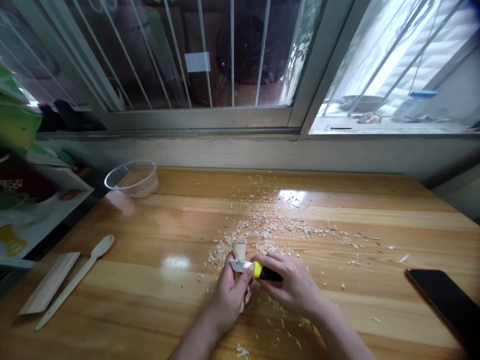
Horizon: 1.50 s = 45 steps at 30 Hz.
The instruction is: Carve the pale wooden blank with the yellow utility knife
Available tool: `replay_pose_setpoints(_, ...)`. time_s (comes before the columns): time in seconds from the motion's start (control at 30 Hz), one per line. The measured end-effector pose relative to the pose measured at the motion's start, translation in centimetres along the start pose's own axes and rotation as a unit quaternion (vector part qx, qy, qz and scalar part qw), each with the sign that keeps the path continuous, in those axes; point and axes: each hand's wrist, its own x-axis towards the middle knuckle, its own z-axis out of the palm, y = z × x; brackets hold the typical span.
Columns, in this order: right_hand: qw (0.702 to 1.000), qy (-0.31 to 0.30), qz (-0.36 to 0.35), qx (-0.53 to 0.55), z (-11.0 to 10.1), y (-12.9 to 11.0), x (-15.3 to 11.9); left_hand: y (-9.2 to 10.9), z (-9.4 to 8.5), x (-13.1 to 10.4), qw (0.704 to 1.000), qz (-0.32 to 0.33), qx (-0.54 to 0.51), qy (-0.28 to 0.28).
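Note:
A pale piece of wood [239, 249] stands up out of my left hand [231, 294], whose fingers are wrapped round it near the table's front. My right hand [290, 280] grips a utility knife [267, 272] with a yellow and black handle. The knife's blade lies across the wood just below its top end, and my left thumb is beside the blade. The lower part of the wood is mostly hidden by my left fingers. Many small wood shavings [262, 227] are scattered around and beyond both hands.
On the wooden table [150, 280], a clear plastic bowl [137, 187] sits at the back left. A wooden spoon [80, 275] lies beside a flat wood piece [50, 284] at the left. A black phone [446, 305] lies at the right. Behind the table is a barred window [210, 117].

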Motion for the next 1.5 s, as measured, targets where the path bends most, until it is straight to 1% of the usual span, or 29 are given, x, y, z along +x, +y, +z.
replay_pose_setpoints(0.13,1.0,-0.011,0.005,-0.007,-0.1,0.2,0.0,0.1,0.2,-0.2,1.0,-0.004,0.004,0.001)
replay_pose_setpoints(0.3,0.999,0.019,-0.005,-0.034,0.3,0.2,0.2,0.3,0.4,0.1,1.0,-0.018,-0.008,0.018)
replay_pose_setpoints(0.47,0.996,0.053,-0.007,-0.077,0.8,0.2,0.3,0.0,0.1,0.2,0.999,-0.016,0.008,0.033)
replay_pose_setpoints(0.53,0.997,0.043,-0.006,-0.061,0.7,0.2,0.3,-0.2,-0.1,0.2,0.999,-0.017,0.017,0.033)
replay_pose_setpoints(0.6,0.999,0.02,-0.001,-0.031,0.4,0.2,0.2,-0.2,-0.2,0.2,0.999,-0.019,0.021,0.029)
replay_pose_setpoints(0.7,1.0,-0.016,0.005,0.007,-0.1,0.1,0.3,-0.1,-0.1,0.1,0.999,-0.023,0.013,0.021)
replay_pose_setpoints(0.77,1.0,-0.025,0.008,0.017,-0.3,0.1,0.3,0.1,0.0,0.1,1.0,-0.026,0.006,0.017)
replay_pose_setpoints(0.9,1.0,-0.007,0.013,0.003,0.1,0.1,0.2,0.3,0.1,0.2,0.999,-0.038,-0.005,0.022)
replay_pose_setpoints(1.1,0.998,0.034,0.001,-0.054,0.8,0.5,0.1,0.1,0.2,0.3,0.998,-0.051,-0.008,0.034)
replay_pose_setpoints(1.17,0.999,0.028,0.0,-0.041,0.7,0.4,0.2,0.1,0.1,0.3,0.998,-0.047,-0.008,0.032)
replay_pose_setpoints(1.23,1.0,0.009,-0.001,-0.012,0.5,0.3,0.2,0.1,-0.1,0.2,0.999,-0.039,-0.002,0.028)
replay_pose_setpoints(1.33,1.0,-0.01,-0.003,0.023,0.2,0.1,0.2,0.3,-0.4,0.0,0.999,-0.021,0.027,0.011)
replay_pose_setpoints(1.43,0.999,-0.008,0.0,0.031,0.1,0.1,0.1,0.6,-0.7,0.0,0.999,-0.017,0.049,-0.011)
replay_pose_setpoints(1.5,1.0,0.001,0.0,0.024,0.2,0.1,0.1,0.5,-0.8,0.0,0.998,-0.019,0.051,-0.014)
